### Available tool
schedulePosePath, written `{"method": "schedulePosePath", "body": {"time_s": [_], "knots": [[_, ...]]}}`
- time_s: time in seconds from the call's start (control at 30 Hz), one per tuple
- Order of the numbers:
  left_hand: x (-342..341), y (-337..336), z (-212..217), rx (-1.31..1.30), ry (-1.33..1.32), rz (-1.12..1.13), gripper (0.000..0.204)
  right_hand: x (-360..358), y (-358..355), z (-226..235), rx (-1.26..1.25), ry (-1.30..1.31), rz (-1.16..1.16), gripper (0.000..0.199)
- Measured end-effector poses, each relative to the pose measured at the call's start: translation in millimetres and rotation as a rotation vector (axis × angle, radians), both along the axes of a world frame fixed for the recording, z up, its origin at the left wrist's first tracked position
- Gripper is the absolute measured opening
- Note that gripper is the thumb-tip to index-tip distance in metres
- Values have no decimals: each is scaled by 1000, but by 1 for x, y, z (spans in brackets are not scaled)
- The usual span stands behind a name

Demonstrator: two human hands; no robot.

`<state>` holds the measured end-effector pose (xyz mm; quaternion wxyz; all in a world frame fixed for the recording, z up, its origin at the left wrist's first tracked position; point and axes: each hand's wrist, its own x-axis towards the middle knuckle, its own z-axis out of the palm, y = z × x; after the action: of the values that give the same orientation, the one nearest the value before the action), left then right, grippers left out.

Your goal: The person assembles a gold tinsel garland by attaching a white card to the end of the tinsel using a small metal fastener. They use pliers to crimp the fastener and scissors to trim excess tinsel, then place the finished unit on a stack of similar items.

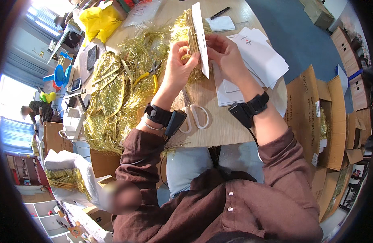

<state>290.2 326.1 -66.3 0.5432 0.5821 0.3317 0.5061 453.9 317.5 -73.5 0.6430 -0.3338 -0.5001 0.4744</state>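
A white card (199, 38) stands nearly edge-on above the table, against the banded top of a gold tinsel fringe (189, 30). My left hand (182, 65) is closed round the fringe and the card's near end, thumb pressing on them. On the card's other side, my right hand (223, 52) has its fingers bent together at the card; what lies between its fingertips is hidden. White-handled scissors (200, 117) lie below my hands, their blades partly covered. Yellow-handled pliers (148, 75) rest on the tinsel left of my left wrist.
Heaped gold tinsel (107, 97) covers the table's left part. White cards (261, 56) are stacked on the right, with a black pen (220, 13) beyond. A yellow bag (99, 22) sits far left. Open cardboard boxes (306, 109) stand right of the table. Other people are in the left background.
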Motion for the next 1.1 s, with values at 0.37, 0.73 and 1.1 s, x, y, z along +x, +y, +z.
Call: {"method": "schedulePosePath", "body": {"time_s": [0.37, 0.73, 1.1], "knots": [[8, -3, -3, 110, 25, 221, 37, 0, -16, 17, -8, 60, 132, 52], [-32, 15, 14, 131, 94, 364, 26, 22, -12, 16, -356, 59, 101, 31], [-44, 7, 32, 326, -126, 553, 16, 35, -3, 12, -430, 175, 145, 30]]}}
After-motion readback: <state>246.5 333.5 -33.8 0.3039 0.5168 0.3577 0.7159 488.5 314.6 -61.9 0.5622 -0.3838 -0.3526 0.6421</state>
